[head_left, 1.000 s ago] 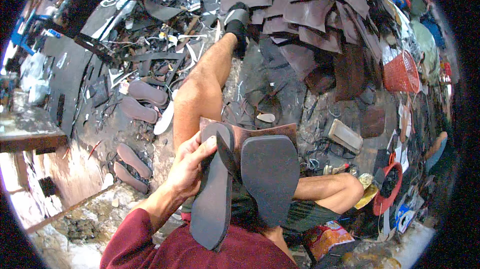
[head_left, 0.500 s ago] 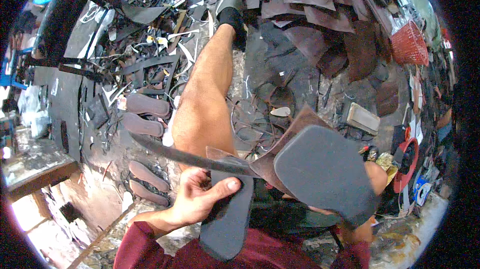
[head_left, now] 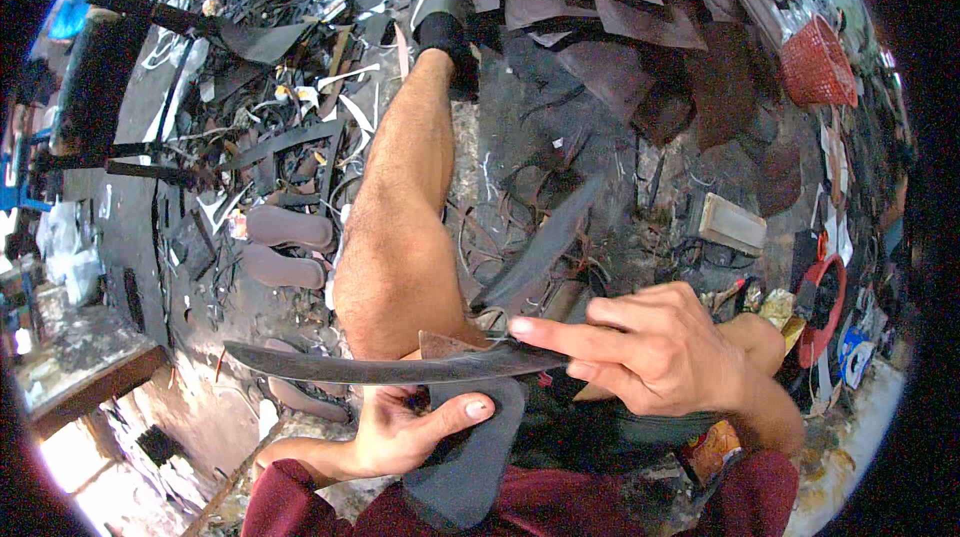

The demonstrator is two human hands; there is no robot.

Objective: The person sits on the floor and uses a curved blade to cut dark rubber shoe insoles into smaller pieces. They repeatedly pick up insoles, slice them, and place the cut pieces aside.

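Dark rubber sole blank (head_left: 470, 447) at lower centre, cupped in left hand (head_left: 400, 432), thumb clamped on top to steady it. Right hand (head_left: 660, 347) pinches a thin dark sheet (head_left: 390, 367) edge-on across it, forefinger pressing it flat. Bare leg (head_left: 400, 217) above; finished soles (head_left: 285, 247) centre left.

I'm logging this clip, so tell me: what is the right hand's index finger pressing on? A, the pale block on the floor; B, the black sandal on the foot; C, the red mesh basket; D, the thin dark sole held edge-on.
D: the right hand lays its index finger along the thin dark sole, seen edge-on.
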